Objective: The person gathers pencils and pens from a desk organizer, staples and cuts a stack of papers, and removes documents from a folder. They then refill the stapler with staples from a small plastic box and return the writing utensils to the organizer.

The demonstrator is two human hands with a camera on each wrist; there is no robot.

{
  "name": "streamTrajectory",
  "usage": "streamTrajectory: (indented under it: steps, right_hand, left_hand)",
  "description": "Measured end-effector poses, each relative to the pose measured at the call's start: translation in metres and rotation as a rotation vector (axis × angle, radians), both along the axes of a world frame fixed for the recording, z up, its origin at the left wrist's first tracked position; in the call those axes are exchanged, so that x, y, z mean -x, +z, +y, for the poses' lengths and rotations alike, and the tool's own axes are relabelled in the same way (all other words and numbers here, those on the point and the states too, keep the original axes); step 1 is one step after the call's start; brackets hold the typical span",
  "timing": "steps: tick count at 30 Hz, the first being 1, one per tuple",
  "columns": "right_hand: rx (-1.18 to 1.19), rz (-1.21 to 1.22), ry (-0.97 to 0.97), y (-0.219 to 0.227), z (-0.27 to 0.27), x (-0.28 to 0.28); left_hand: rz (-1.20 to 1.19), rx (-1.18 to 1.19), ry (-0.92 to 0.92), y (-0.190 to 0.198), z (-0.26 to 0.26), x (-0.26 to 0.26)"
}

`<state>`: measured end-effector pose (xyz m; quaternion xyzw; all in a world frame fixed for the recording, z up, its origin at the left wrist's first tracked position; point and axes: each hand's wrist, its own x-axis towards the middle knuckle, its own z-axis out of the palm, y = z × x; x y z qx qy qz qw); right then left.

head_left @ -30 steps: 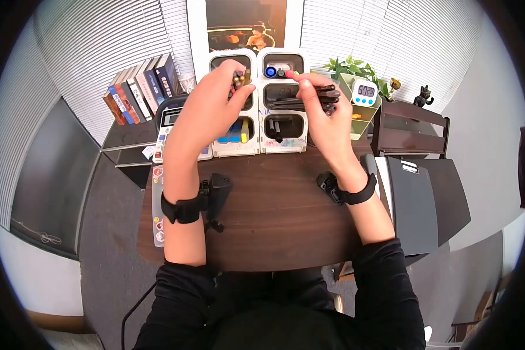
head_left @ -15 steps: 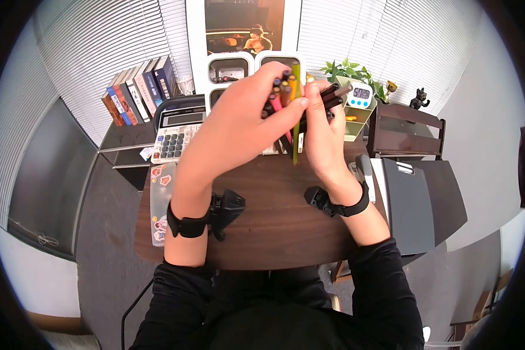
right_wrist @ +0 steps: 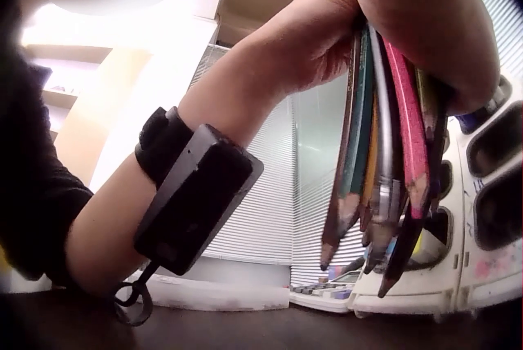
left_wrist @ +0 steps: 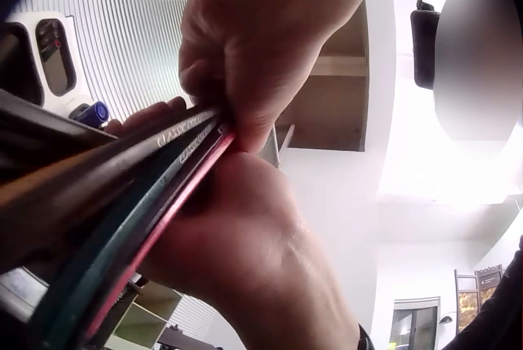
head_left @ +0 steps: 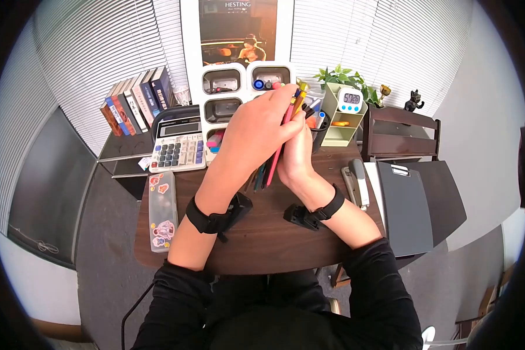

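Over the table, both hands meet around one bundle of colored pencils (head_left: 272, 170), with pink, teal and dark barrels among them. My left hand (head_left: 259, 125) grips the bundle from above and the left. The right hand (head_left: 298, 153) holds it from the right side, and in the left wrist view its fingers (left_wrist: 147, 114) show behind the barrels. Sharpened tips point down in the right wrist view, where a pink pencil (right_wrist: 407, 125) and a teal pencil (right_wrist: 356, 133) stand out. Several ends poke up past the left hand's fingers. Much of the right hand is hidden behind the left.
Behind the hands stands a white organizer (head_left: 202, 87) with bins. A dark pen cup (head_left: 319, 140) is just right of the hands, beside a green shelf (head_left: 336, 135) with a timer (head_left: 350, 100). Calculator (head_left: 178, 149), sticker case (head_left: 163, 213), stapler (head_left: 356, 184) and clipboard (head_left: 405, 210) lie around.
The left hand has carried its pencils from the organizer's left bins rightward to the right hand. The right hand has come down and left, and the two handfuls are now together.
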<state>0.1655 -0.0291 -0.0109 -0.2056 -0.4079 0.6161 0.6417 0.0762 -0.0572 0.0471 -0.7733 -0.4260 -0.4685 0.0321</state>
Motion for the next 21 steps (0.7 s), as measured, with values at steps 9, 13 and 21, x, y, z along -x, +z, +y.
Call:
streamTrajectory:
  steps: [9, 13, 21]
  right_hand:
    - [0.271, 0.067, 0.133, -0.006, -0.012, 0.003]
    - [0.442, 0.077, 0.269, -0.002, -0.025, -0.004]
    - [0.394, 0.111, 0.087, -0.026, -0.024, -0.007]
  left_hand:
    - [0.164, 0.096, 0.131, -0.009, 0.011, -0.016]
    - [0.210, 0.213, 0.089, -0.024, 0.015, -0.016]
    - [0.205, 0.220, -0.087, -0.034, 0.009, -0.018]
